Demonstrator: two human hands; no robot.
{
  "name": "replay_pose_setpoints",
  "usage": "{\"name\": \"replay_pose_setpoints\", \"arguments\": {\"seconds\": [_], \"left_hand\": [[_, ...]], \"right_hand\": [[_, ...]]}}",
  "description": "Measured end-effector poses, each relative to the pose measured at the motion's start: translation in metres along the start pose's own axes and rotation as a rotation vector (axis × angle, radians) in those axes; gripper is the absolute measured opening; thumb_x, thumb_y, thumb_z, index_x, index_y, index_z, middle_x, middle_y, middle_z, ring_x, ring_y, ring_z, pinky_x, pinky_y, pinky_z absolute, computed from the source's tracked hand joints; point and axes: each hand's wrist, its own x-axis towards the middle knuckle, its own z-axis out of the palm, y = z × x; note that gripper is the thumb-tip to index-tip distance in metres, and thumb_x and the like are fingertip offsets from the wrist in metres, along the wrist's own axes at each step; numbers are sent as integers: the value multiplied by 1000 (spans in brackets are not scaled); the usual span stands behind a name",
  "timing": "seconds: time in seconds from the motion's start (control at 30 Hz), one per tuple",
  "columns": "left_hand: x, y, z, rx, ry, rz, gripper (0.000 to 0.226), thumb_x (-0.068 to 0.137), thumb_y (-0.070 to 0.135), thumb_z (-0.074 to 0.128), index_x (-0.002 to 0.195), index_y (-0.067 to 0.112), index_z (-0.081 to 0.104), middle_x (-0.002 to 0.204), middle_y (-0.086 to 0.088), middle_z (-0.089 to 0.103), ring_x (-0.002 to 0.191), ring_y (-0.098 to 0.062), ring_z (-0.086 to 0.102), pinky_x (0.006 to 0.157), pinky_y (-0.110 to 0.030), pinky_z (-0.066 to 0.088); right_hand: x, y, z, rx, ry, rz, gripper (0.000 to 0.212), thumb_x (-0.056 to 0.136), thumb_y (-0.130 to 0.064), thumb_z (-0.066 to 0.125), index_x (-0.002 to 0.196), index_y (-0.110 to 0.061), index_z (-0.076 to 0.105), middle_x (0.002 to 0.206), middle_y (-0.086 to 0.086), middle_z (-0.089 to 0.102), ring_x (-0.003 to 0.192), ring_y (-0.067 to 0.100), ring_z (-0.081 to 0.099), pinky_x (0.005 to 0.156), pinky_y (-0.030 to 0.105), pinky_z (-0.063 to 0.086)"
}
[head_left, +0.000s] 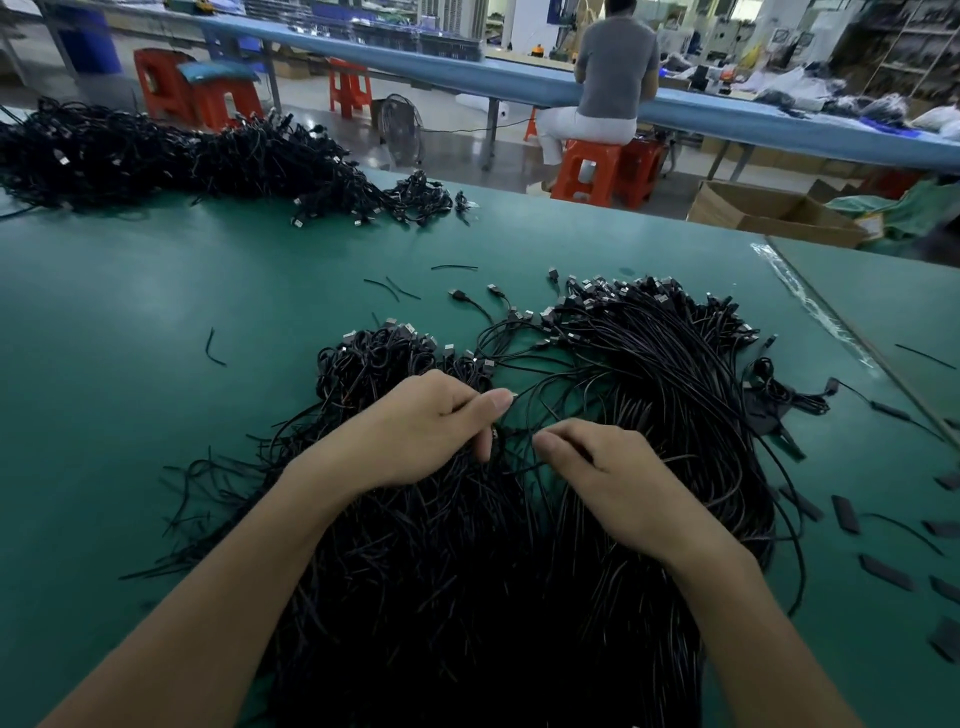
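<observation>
A big loose heap of thin black USB cables (649, 364) lies on the green table (156, 322), plug ends fanned toward the far side. My left hand (421, 426) sits over the heap's middle, thumb and fingers curled and pinching a thin black cable. Just to its right, my right hand (608, 478) has its fingers curled, pinching a cable strand near the fingertips. A single cable (524, 395) loops between the two hands. A smaller bundled clump of cables (374, 358) lies just beyond my left hand.
A second large pile of black cables (156, 156) covers the table's far left. Short black ties (384, 288) and flat black strips (844, 514) lie scattered around. Beyond the table edge are a cardboard box (769, 208), orange stools (592, 171) and a seated person (613, 78).
</observation>
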Motion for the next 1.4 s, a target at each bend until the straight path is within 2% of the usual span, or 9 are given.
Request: {"name": "replay_pose_setpoints", "arguments": {"seconds": [0.2,0.3,0.37,0.43,0.57,0.73,0.93,1.07,1.4], "left_hand": [[-10,5,2,-436,-128,-25,51,100,50,45,59,24,58,48,6,30,42,-11,20,39,-20,20],[-10,9,2,-547,-139,-49,48,102,44,45,62,22,61,49,10,29,43,-9,20,38,-17,20],[-11,11,0,-563,-177,-72,52,101,47,45,61,18,60,50,7,28,44,-9,21,40,-18,20],[-14,14,0,-611,-328,-70,54,100,52,45,60,17,57,51,6,26,44,-9,20,39,-17,19],[-18,28,3,-989,-456,7,49,99,49,47,61,20,55,52,8,25,42,-6,19,37,-14,20],[-5,31,7,-1377,-6,68,47,101,41,41,79,19,75,52,12,34,42,-1,28,34,-13,29],[-3,12,27,-667,397,158,37,106,27,39,98,16,73,82,1,72,80,-15,70,73,-26,58],[-13,23,29,-346,170,114,45,104,37,41,69,26,67,52,6,63,44,-5,56,44,-15,42],[-29,43,14,-1343,-194,74,52,101,42,37,57,19,51,40,10,34,32,-3,30,35,-16,26]], "right_hand": [[2,-8,7,-134,27,-104,64,87,-71,14,143,-49,38,152,-17,35,147,5,16,121,40,-7],[2,-14,5,150,62,-243,41,98,-52,30,99,-32,66,103,-15,67,107,2,58,119,36,19],[2,-16,2,284,185,-266,36,97,-50,40,80,-28,63,74,-6,62,69,8,57,86,26,48],[4,-20,0,399,280,-261,31,91,-50,49,78,-26,64,63,-8,55,55,5,45,55,18,39],[4,-31,5,651,207,-257,30,91,-43,53,75,-21,66,61,3,48,56,19,40,51,33,35],[-7,-34,18,345,-18,-249,32,102,-37,48,74,-44,62,60,-2,46,53,13,39,51,36,33],[-18,-40,2,245,8,-301,29,101,-28,51,78,-16,62,60,-12,49,53,2,41,50,22,34],[-16,-49,-18,273,202,-379,16,93,-26,65,77,-22,68,67,-14,60,56,3,51,52,11,36],[-3,-45,-4,532,192,-299,24,92,-39,55,74,-28,67,57,-8,49,51,3,38,48,18,31]]}}
